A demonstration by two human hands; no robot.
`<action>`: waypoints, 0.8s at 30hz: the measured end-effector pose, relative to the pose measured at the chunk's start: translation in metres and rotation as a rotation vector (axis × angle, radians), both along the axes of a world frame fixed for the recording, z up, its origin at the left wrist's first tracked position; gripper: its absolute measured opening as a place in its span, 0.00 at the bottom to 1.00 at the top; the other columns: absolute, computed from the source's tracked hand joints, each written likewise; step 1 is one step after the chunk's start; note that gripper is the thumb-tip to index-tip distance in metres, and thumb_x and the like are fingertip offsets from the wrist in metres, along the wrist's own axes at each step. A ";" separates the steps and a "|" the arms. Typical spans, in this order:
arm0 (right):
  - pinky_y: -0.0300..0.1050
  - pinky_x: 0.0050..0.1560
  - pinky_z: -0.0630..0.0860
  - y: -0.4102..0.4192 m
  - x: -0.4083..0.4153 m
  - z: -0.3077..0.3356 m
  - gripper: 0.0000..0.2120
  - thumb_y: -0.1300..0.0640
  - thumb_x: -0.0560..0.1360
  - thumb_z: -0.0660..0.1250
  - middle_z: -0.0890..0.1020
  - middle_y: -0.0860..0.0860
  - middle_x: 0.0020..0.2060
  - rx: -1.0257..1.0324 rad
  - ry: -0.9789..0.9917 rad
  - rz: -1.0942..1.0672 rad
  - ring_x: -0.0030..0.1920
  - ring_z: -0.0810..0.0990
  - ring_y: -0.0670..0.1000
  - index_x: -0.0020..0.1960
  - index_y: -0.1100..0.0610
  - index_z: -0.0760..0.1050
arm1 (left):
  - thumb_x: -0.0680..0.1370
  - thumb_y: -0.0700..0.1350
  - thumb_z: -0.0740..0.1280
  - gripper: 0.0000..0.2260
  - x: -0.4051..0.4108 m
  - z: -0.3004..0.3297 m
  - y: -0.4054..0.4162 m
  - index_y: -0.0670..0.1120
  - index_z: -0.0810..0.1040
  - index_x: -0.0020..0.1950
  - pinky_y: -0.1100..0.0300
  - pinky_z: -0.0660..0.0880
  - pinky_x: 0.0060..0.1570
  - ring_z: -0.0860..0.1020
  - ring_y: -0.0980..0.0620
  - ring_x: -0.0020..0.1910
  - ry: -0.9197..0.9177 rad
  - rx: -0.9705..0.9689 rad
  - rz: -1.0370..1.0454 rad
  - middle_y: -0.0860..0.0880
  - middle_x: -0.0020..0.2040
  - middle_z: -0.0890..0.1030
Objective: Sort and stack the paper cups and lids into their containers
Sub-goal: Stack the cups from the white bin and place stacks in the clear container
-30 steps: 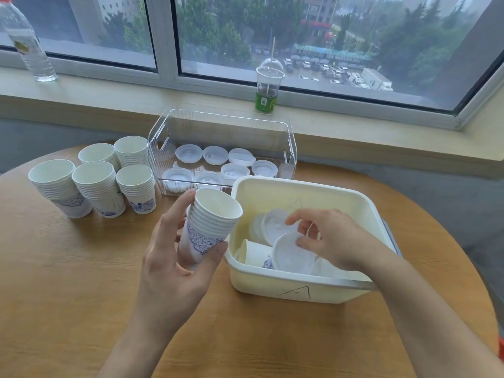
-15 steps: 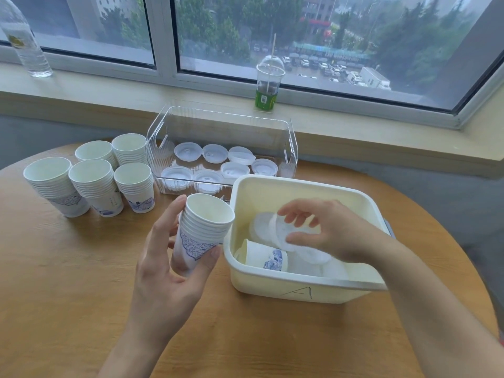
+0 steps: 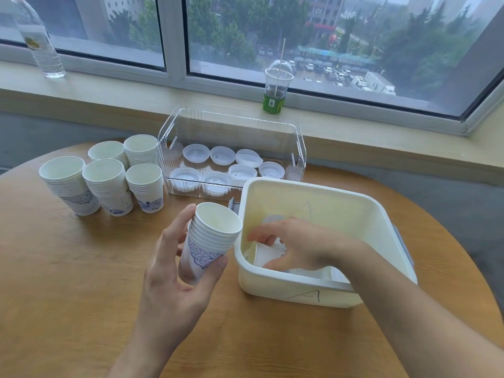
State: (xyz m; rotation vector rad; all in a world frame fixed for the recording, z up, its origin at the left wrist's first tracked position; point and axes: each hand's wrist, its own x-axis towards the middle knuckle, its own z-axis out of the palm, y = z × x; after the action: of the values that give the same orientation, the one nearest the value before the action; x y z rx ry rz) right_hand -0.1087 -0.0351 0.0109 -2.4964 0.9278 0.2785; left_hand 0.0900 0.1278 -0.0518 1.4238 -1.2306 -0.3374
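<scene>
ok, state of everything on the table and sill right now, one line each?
left hand: grips nested cup stack, tilted, off the table
right hand: down in cream bin, fingers curled on a paper cup, grip unclear
clear bin: open, seven lids lying flat
five cup stacks: upright on table
water bottle: upright, capped
domed drink cup: lidded, straw in
</scene>
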 end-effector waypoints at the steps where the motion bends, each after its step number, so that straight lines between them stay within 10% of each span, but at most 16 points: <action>1: 0.48 0.66 0.76 0.000 0.000 -0.001 0.29 0.44 0.75 0.76 0.79 0.43 0.62 0.001 0.007 -0.008 0.61 0.77 0.44 0.74 0.41 0.72 | 0.72 0.53 0.77 0.37 0.000 0.000 0.000 0.61 0.68 0.79 0.68 0.71 0.62 0.77 0.51 0.66 0.003 -0.003 -0.002 0.55 0.68 0.78; 9: 0.41 0.64 0.76 0.000 -0.011 0.006 0.29 0.43 0.73 0.78 0.78 0.40 0.58 0.021 -0.119 -0.101 0.57 0.78 0.40 0.72 0.38 0.73 | 0.74 0.53 0.80 0.36 -0.003 0.006 0.005 0.61 0.68 0.78 0.67 0.72 0.61 0.77 0.53 0.66 0.007 -0.021 -0.025 0.55 0.69 0.78; 15: 0.54 0.59 0.81 0.006 -0.033 0.030 0.26 0.54 0.71 0.81 0.85 0.46 0.55 0.000 -0.727 -0.338 0.57 0.82 0.46 0.67 0.44 0.79 | 0.72 0.60 0.76 0.36 -0.009 0.017 0.016 0.61 0.68 0.79 0.69 0.71 0.59 0.77 0.54 0.64 0.000 -0.037 -0.040 0.59 0.66 0.79; 24: 0.44 0.58 0.79 0.062 -0.013 0.064 0.32 0.52 0.70 0.76 0.84 0.57 0.59 0.328 -1.475 -0.417 0.59 0.81 0.53 0.73 0.53 0.75 | 0.71 0.62 0.75 0.37 -0.027 0.036 0.031 0.68 0.65 0.78 0.74 0.72 0.56 0.79 0.53 0.62 -0.012 -0.056 -0.054 0.63 0.66 0.79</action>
State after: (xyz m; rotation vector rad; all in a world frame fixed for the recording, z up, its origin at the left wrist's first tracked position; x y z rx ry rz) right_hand -0.1218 0.0267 0.0746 -1.4565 0.5743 -1.2460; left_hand 0.0629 0.1591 -0.0160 1.3489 -1.2800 -0.3294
